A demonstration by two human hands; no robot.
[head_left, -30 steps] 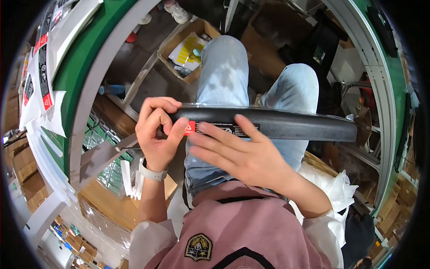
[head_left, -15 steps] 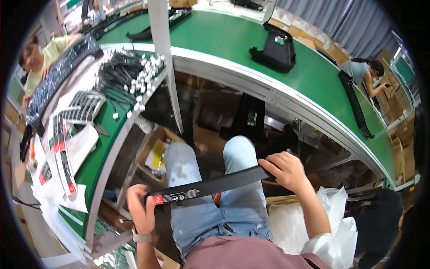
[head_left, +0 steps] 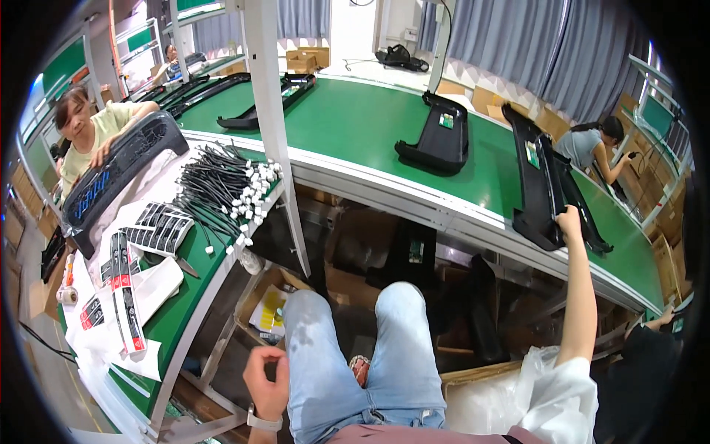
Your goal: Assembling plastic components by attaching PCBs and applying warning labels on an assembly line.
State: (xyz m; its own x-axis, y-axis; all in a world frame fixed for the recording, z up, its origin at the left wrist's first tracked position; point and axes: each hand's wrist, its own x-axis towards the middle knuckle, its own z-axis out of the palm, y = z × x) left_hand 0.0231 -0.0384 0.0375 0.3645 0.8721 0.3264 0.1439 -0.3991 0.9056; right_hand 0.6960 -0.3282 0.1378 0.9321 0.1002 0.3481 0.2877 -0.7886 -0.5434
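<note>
My right arm reaches out over the green conveyor belt [head_left: 355, 126]. There my right hand [head_left: 569, 223] closes on the near end of a long black plastic panel [head_left: 534, 196], which carries a small green circuit board [head_left: 532, 154]. Against its right side lies a slimmer black strip [head_left: 584, 211]; the two partly overlap, and my fingers hide where they meet. Low beside my left thigh, my left hand [head_left: 268, 381] is curled into a loose fist, with nothing showing in it. A watch [head_left: 264, 420] is on that wrist.
On the left bench lie label sheets [head_left: 126, 296], black cables with white connectors [head_left: 229, 181] and a film-wrapped black part [head_left: 122, 174], touched by a co-worker [head_left: 89, 137]. Another black panel [head_left: 438, 140] lies on the belt. A metal post [head_left: 266, 96] stands between.
The labelled black strip has left my lap and both hands no longer span it. My right hand has moved up and right to the belt; my left has dropped lower. The view has tilted upward.
</note>
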